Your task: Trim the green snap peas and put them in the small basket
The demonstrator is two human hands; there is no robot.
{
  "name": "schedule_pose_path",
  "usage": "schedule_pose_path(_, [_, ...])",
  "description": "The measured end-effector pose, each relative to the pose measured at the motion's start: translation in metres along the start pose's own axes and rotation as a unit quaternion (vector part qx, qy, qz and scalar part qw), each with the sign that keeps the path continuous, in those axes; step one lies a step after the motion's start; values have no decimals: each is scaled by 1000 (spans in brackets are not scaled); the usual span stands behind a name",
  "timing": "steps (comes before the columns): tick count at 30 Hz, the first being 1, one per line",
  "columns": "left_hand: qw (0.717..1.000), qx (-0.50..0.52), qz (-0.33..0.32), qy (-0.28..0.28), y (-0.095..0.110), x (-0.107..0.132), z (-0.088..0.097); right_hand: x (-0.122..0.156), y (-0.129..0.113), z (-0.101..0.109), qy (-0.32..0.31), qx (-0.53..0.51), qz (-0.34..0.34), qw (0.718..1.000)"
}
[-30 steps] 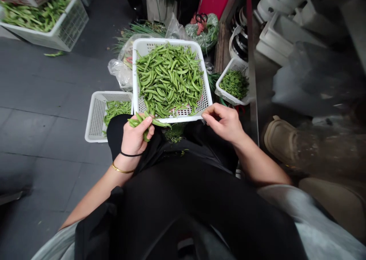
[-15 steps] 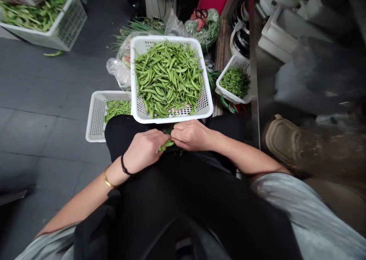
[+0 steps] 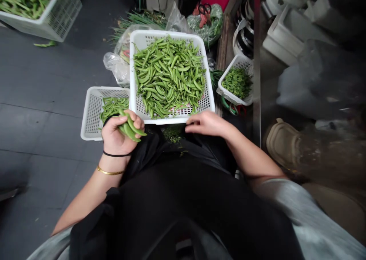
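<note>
My left hand is raised palm up, its fingers wrapped round several green pea pods that stick out to the right. It is above the near right corner of a low white basket, where more pods lie. By the front rim of a large white basket, my right hand has its fingers a little apart, and nothing shows in them. A heap of pea pods fills most of that basket. Between my knees lie green trimmings.
A small basket of leafy greens stands to the right, beside a metal edge. Behind the large basket are a plastic bag of greens with scissors on it and spring onions. Another pod-filled crate stands at upper left.
My hands have moved apart from their meeting point over my lap. The left went left and up and turned over with the pods; the right shifted right and its fingers loosened.
</note>
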State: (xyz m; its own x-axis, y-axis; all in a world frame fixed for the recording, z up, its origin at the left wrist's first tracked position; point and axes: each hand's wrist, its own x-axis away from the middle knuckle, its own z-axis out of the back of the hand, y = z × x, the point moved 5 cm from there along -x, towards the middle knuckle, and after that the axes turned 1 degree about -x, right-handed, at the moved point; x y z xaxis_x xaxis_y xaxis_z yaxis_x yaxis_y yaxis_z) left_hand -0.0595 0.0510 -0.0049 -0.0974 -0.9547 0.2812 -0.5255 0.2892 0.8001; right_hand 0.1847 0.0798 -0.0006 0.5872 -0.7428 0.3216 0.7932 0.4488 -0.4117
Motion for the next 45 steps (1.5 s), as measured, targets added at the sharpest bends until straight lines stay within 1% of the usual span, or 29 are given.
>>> schedule_pose_path(1, [1000, 11, 24, -14, -7, 0, -4, -10, 14, 10, 48, 47, -67, 995])
schedule_pose_path(2, [999, 20, 43, -24, -14, 0, -7, -20, 28, 18, 94, 92, -132, 982])
schedule_pose_path(3, [998, 26, 56, -29, -21, 1, -11, -31, 40, 22, 116, 132, -186, 967])
schedule_pose_path(4, [997, 27, 64, -32, -26, 2, -14, -43, 52, 21, 111, 159, -224, 955])
schedule_pose_path(5, [997, 23, 68, -34, -30, 3, -17, -54, 62, 19, 93, 176, -247, 948])
schedule_pose_path(7, [997, 12, 72, -37, -35, 4, -21, -73, 78, 11, 58, 188, -265, 944])
schedule_pose_path(9, [996, 17, 73, -37, -34, 6, -23, -81, 88, 6, 51, 183, -273, 943])
schedule_pose_path(12, [995, 43, 80, -32, -34, 7, -23, -71, 89, 9, 72, 150, -276, 947])
schedule_pose_path(14, [994, 35, 98, -25, -39, 7, -22, -55, 78, 13, 97, 123, -255, 954])
schedule_pose_path(16, [992, 5, 123, -16, -48, 6, -23, -37, 58, 13, 128, 99, -216, 963])
schedule_pose_path(18, [989, -30, 143, -4, -59, 4, -24, -22, 30, 10, 165, 79, -157, 971])
schedule_pose_path(20, [989, -47, 142, 7, -67, 1, -28, -12, -3, 3, 202, 81, -69, 974])
schedule_pose_path(22, [992, -39, 117, 14, -68, -3, -32, -5, -34, -5, 235, 111, 22, 965])
schedule_pose_path(24, [997, -25, 71, 20, -63, -5, -36, -2, -57, -13, 258, 148, 90, 951])
schedule_pose_path(26, [999, -28, 25, 31, -55, -4, -36, 0, -70, -17, 267, 168, 125, 941])
schedule_pose_path(27, [999, -37, 13, 36, -52, -3, -35, 0, -74, -18, 263, 170, 135, 940])
schedule_pose_path(29, [998, -57, 17, 36, -48, 1, -34, 1, -78, -20, 242, 159, 155, 945])
schedule_pose_path(32, [996, -72, 42, 21, -48, 7, -32, 2, -78, -21, 183, 84, 161, 966])
schedule_pose_path(35, [994, -96, 43, 2, -51, 10, -31, -2, -72, -22, 115, -48, 129, 984])
schedule_pose_path(37, [992, -119, 48, -13, -54, 10, -31, -5, -67, -24, 69, -134, 117, 982])
schedule_pose_path(39, [990, -129, 55, -18, -55, 9, -30, -7, -61, -25, 29, -216, 106, 970])
schedule_pose_path(41, [990, -123, 62, -16, -54, 10, -28, -6, -50, -26, 16, -319, 76, 944])
schedule_pose_path(42, [991, -114, 69, -15, -52, 11, -27, -5, -44, -25, 23, -381, 54, 923])
schedule_pose_path(43, [991, -103, 80, -19, -51, 12, -26, -4, -37, -25, 38, -445, 31, 894])
schedule_pose_path(45, [989, -82, 111, -47, -50, 15, -27, -2, -26, -24, 82, -565, 6, 821])
